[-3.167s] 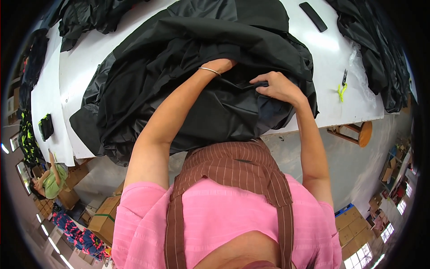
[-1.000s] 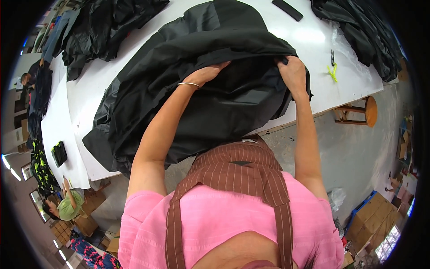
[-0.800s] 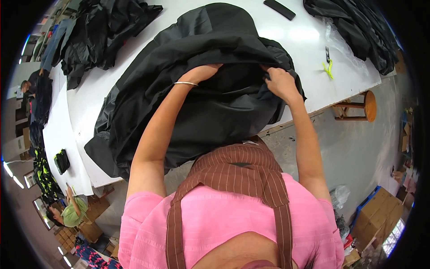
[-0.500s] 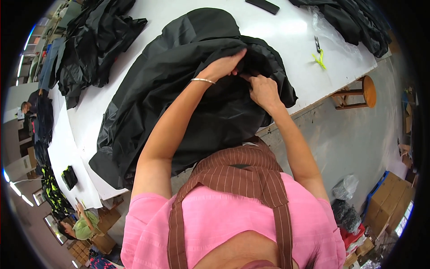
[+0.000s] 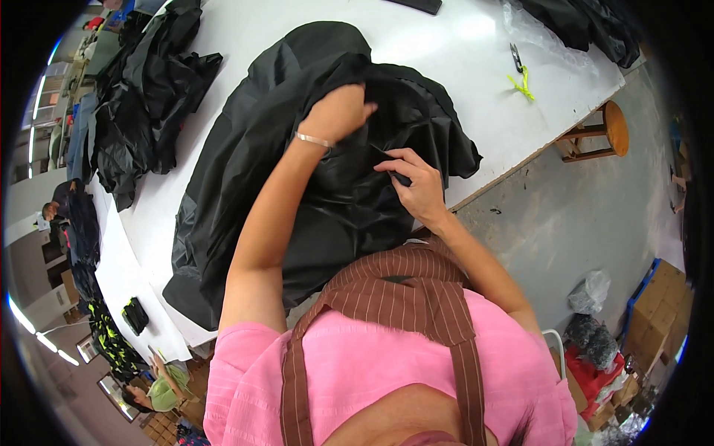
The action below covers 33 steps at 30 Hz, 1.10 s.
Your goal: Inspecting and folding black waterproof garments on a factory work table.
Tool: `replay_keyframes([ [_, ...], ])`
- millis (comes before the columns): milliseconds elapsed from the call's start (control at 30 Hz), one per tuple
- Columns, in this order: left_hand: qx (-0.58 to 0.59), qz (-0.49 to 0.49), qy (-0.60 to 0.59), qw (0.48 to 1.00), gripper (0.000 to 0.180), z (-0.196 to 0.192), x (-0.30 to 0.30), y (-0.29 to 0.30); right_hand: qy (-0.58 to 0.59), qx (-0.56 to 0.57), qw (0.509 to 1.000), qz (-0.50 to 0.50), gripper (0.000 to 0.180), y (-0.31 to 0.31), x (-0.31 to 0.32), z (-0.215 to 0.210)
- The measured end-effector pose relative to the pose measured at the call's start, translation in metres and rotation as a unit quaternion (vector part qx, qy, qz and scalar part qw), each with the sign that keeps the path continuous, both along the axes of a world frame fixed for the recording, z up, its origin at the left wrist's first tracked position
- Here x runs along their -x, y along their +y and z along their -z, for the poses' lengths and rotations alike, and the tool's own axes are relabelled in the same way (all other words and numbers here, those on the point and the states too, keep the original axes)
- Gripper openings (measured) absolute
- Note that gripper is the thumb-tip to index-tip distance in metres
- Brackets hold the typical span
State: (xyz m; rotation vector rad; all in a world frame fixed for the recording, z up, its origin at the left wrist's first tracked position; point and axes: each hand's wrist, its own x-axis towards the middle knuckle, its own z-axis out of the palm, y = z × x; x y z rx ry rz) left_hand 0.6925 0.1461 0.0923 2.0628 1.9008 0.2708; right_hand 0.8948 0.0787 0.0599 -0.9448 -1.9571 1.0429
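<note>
A large piece of thin, slightly shiny black fabric [image 5: 260, 141] lies heaped and wrinkled on the white table in front of me. My left hand [image 5: 338, 115], with a bracelet at its wrist, is closed on a gathered fold in the upper middle of the cloth; its fingertips are partly hidden. Lower and to the right, my right hand [image 5: 416, 182] pinches a small dark bit that looks like a fold of the same fabric between thumb and fingers. The two hands are apart, with black cloth between them.
Thread snips [image 5: 515, 56] and a yellow-green strip [image 5: 523, 83] lie on the white table [image 5: 513, 126] at right, near clear plastic film [image 5: 550, 44]. More black fabric [image 5: 141, 111] is piled at left. A wooden stool [image 5: 613, 128] stands beside the table's right edge.
My right hand has come down toward my body, away from the left. My left hand has shifted a little left, still on the fabric. The whole view has moved slightly.
</note>
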Motion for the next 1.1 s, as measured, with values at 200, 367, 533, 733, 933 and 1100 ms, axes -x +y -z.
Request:
replay_keyframes([
  [200,-0.015,0.003,0.087,0.996,0.034,-0.029,-0.051,-0.021,0.028,0.024,0.999,0.003,0.026,0.004,-0.003,-0.003],
  [367,0.052,0.008,0.027,0.998,0.043,0.025,-0.049,-0.020,0.002,0.030,0.999,-0.038,0.023,-0.003,-0.005,0.003],
  [533,0.054,0.062,0.030,0.996,0.035,0.038,-0.053,-0.017,-0.004,0.031,0.999,-0.023,0.023,-0.012,-0.015,0.013],
  [733,0.040,0.069,-0.090,0.993,0.023,0.056,-0.036,-0.006,-0.058,-0.014,0.997,-0.040,0.038,-0.005,-0.019,0.004],
  [933,-0.012,0.096,-0.174,0.980,0.024,0.007,-0.022,0.007,-0.199,-0.113,0.973,-0.023,0.047,0.028,-0.027,-0.040],
  [1100,0.196,0.077,-0.288,0.934,0.024,-0.014,0.002,0.001,-0.234,-0.110,0.965,-0.040,0.038,0.027,-0.034,-0.034],
])
